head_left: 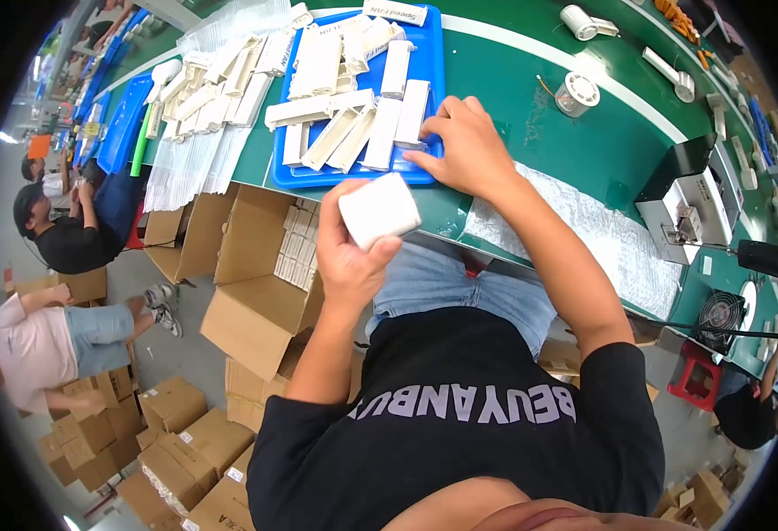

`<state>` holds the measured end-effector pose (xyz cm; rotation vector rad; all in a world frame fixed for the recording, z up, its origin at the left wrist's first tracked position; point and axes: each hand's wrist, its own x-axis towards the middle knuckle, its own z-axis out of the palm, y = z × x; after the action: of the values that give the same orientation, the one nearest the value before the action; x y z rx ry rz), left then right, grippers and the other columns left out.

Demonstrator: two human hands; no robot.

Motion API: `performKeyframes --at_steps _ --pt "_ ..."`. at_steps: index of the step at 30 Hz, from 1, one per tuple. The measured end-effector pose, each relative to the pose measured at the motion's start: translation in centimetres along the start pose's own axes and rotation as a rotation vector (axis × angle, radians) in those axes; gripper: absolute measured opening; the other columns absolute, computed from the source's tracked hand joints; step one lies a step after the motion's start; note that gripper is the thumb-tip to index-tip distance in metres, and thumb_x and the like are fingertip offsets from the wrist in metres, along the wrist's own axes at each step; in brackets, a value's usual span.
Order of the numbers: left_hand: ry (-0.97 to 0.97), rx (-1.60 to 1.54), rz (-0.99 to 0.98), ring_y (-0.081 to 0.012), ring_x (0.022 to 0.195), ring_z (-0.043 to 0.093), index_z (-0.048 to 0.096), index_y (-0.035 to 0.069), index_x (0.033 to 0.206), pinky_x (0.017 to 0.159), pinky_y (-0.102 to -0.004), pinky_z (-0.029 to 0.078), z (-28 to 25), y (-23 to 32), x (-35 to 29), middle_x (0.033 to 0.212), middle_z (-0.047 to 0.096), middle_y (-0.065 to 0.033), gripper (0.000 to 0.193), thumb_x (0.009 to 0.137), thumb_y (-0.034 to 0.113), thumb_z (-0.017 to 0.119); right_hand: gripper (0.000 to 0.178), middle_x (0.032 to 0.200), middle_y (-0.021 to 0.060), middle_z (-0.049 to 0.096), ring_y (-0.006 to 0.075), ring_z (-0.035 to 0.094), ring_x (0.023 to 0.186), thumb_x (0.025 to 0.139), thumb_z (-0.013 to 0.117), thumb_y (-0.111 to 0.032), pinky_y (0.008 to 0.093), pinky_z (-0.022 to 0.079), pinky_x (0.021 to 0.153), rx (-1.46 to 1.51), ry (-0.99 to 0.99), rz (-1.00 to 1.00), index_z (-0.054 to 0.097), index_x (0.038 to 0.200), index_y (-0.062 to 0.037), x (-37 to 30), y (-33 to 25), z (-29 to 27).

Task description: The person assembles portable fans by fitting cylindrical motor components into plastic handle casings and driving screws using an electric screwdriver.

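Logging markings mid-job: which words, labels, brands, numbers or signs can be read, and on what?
Wording isn't copied here; each line gives its place.
White casing, top of the blue tray: dark lettering, readable.
Black T-shirt: large pale capitals, upside down, readable.
Cardboard boxes, lower left: dark print and small labels, too small to read.
White block in the left hand: no print visible.

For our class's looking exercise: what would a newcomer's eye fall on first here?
The bright blue tray comes first, at the top centre on the green table, heaped with cream parts. Next, the white block in the left hand, at the picture's middle. The right hand is at the tray's right edge.
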<state>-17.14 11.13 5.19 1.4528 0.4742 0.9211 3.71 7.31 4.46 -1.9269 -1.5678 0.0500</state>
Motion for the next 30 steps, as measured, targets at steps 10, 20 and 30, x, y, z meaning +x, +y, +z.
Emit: performKeyframes --at_steps 10,20,30 --pt "-0.191 -0.297 -0.382 -0.0215 0.114 0.056 0.031 0.007 0.139 0.093 -0.0338 0.049 -1.3 -0.2 0.1 0.127 0.051 -0.0127 0.066 0.086 0.006 0.069 0.014 0.124 0.0132 0.061 0.0232 0.054 0.113 0.083 0.071 -0.014 0.0364 0.04 0.098 1.113 0.384 0.257 0.064 0.091 -0.0059 -2.2 -0.6 -2.2" --pt "-0.204 -0.808 -0.507 -0.0218 0.109 0.059 0.051 0.005 0.124 0.092 -0.0371 0.049 4.7 -2.2 1.4 0.116 0.059 -0.0104 0.033 0.097 0.023 0.054 0.014 0.115 0.0261 0.064 0.0281 0.06 0.111 0.098 0.045 -0.013 0.0442 0.039 0.105 0.728 0.692 0.286 0.052 0.099 -0.001 -14.6 4.1 -8.4" --pt "-0.754 -0.052 -0.307 -0.0109 0.094 0.062 0.065 0.002 0.106 0.084 -0.027 0.049 7.0 0.1 0.4 0.1 0.067 -0.0049 0.024 0.085 0.011 0.071 0.012 0.08 0.009 0.062 0.0283 0.058 0.079 0.091 0.063 -0.014 0.0376 0.045 0.081 0.053 0.447 0.381 0.062 0.084 -0.0037 -17.3 5.7 -6.3"
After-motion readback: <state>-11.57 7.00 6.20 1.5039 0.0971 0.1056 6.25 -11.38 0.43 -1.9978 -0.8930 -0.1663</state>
